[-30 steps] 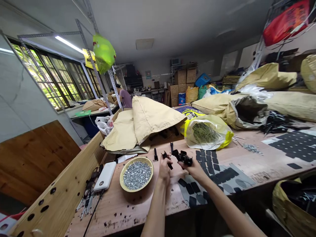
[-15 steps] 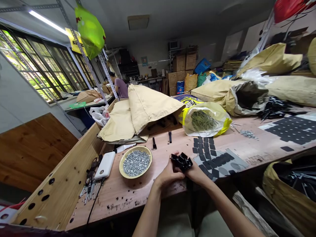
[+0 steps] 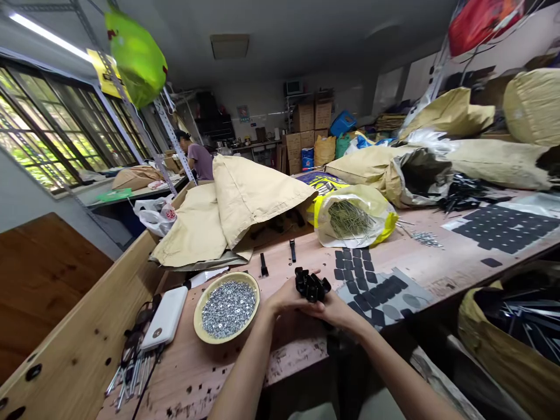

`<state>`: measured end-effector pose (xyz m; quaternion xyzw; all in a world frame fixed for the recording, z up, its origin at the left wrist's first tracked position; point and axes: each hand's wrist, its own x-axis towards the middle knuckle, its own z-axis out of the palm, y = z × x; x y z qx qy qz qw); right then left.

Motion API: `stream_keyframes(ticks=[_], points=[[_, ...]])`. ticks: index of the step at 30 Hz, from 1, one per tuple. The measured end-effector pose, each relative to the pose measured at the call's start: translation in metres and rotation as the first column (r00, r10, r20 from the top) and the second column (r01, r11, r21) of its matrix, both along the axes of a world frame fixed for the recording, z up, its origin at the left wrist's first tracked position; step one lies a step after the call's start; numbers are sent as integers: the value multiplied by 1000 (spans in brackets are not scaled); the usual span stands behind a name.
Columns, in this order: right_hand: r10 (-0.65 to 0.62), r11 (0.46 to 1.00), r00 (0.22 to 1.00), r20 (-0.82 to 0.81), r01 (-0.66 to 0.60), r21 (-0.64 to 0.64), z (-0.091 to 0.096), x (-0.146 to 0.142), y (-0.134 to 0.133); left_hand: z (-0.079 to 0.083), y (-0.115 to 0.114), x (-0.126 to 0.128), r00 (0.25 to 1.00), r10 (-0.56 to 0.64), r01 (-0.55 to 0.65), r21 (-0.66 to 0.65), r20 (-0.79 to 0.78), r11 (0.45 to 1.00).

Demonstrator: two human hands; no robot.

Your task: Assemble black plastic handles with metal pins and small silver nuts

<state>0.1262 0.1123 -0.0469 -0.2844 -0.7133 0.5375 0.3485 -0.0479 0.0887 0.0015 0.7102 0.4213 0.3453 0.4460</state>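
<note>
Both my hands meet over the wooden workbench [image 3: 437, 274] around a clump of small black plastic parts [image 3: 310, 286]. My left hand [image 3: 284, 297] cups the clump from the left, fingers curled on it. My right hand [image 3: 335, 309] grips it from below and the right. To the left sits a yellow bowl [image 3: 225, 308] full of small silver screws. Two loose black parts [image 3: 263, 263] lie on the bench just beyond my hands. Sheets of black adhesive pads [image 3: 371, 289] lie to the right of my hands.
Brown paper sacks [image 3: 236, 204] and a yellow plastic bag of metal pins [image 3: 352, 219] crowd the back of the bench. A white power bank [image 3: 165, 318] and loose nails [image 3: 129, 373] lie at the left. Another person [image 3: 199, 160] works far behind. A sack of black parts [image 3: 511, 326] stands at the right.
My hands have drawn back toward me and closed together on the black parts; earlier the left hand held one piece apart from the right hand's clump. The camera has also shifted.
</note>
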Motion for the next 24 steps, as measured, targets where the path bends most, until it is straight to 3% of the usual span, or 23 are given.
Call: stream_keyframes(ticks=[4, 7, 9, 11, 12, 13, 16, 20, 24], points=[[24, 1000, 998, 65, -23, -21, 6, -1, 5, -10, 4, 12, 980, 167, -168, -5, 107, 986], [8, 997, 985, 174, -20, 70, 8, 7, 12, -29, 8, 17, 932, 307, -308, -26, 190, 951], [32, 984, 955, 293, -82, 159, 13, 20, 30, -37, 13, 18, 884, 410, -411, -46, 222, 910], [-15, 978, 909, 418, -74, 196, 24, 37, 64, -42, 20, 18, 820, 509, -510, -71, 262, 857], [-95, 981, 875, 475, 0, 196, 31, 45, 87, -44, 24, 18, 792, 540, -541, -82, 285, 837], [-259, 962, 784, 564, 158, 222, 38, 51, 111, -46, 27, 19, 773, 555, -558, -89, 308, 825], [-530, 846, 554, 642, 399, 354, 52, 56, 185, -51, 32, 20, 765, 544, -547, -97, 344, 831], [-604, 777, 353, 715, 461, 429, 51, 38, 243, -54, 31, 20, 785, 525, -520, -109, 330, 847], [-584, 779, 268, 766, 452, 435, 40, 26, 259, -51, 28, 19, 793, 505, -497, -119, 339, 860]])
